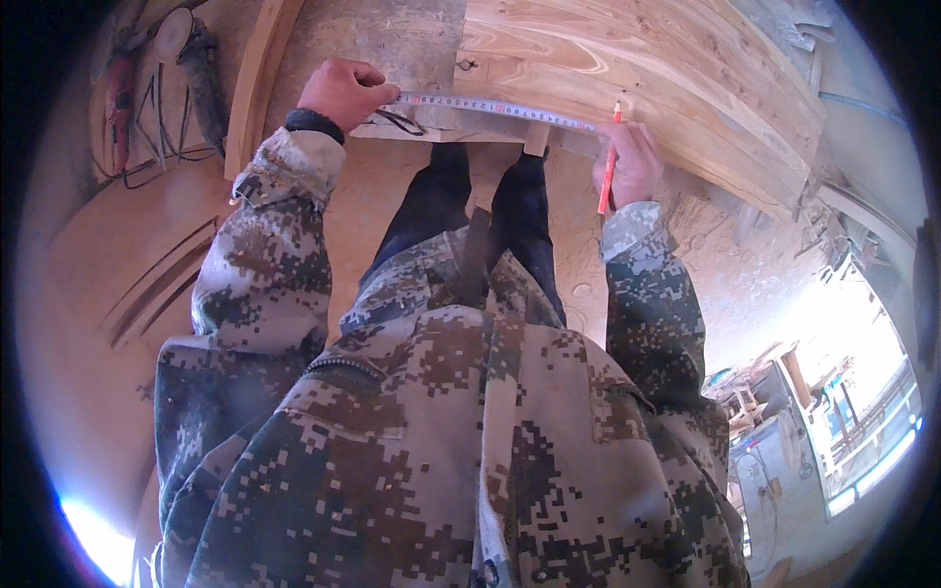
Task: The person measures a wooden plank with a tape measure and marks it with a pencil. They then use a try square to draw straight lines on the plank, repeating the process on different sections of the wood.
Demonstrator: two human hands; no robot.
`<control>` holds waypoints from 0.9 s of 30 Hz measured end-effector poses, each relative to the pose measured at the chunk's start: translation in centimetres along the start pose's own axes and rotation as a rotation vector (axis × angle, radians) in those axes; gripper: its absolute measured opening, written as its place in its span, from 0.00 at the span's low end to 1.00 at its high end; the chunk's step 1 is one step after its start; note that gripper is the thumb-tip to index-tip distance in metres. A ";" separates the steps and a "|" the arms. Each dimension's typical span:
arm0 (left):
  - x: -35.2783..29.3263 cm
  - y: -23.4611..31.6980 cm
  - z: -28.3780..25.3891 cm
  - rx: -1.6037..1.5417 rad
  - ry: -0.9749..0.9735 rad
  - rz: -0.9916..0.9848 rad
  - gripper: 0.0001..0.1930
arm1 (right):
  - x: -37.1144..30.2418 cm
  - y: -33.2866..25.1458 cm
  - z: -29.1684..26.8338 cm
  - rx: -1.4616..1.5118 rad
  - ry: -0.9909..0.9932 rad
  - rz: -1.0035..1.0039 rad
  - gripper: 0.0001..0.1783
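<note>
A tape measure's white blade [495,107] stretches between my hands, over the front part of the wooden boards. At its left end my left hand [343,92] is closed, thumb and forefinger pinching the blade. A thin black strap loop [400,122] hangs just below those fingers. My right hand [632,162] is closed round a red pencil [609,171], which stands with its tip pointing away from me. The blade's right end runs to this hand's fingers. The tape's case does not show.
Pale wooden boards [627,59] lie joined beyond the tape, with a greyish panel [392,39] on their left. A curved timber [257,88] stands further left. Two corded power tools, a red one [120,103] and a grinder [201,78], are at far left. Dusty floor [412,171] surrounds my legs.
</note>
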State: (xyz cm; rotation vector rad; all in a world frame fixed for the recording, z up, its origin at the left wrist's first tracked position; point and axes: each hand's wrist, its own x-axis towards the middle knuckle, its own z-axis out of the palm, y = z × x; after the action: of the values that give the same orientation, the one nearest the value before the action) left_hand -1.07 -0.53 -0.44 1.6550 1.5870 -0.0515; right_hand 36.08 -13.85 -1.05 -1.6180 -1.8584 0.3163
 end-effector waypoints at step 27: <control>-0.4 -3.7 -3.0 0.015 0.040 -0.054 0.18 | 0.6 -0.9 -0.1 -0.076 -0.053 0.054 0.09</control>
State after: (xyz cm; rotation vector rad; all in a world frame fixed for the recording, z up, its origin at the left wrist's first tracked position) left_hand -5.76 0.29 -0.14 1.6335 1.6657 -0.0584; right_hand 35.42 -13.48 -0.28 -1.7288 -1.8886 0.3184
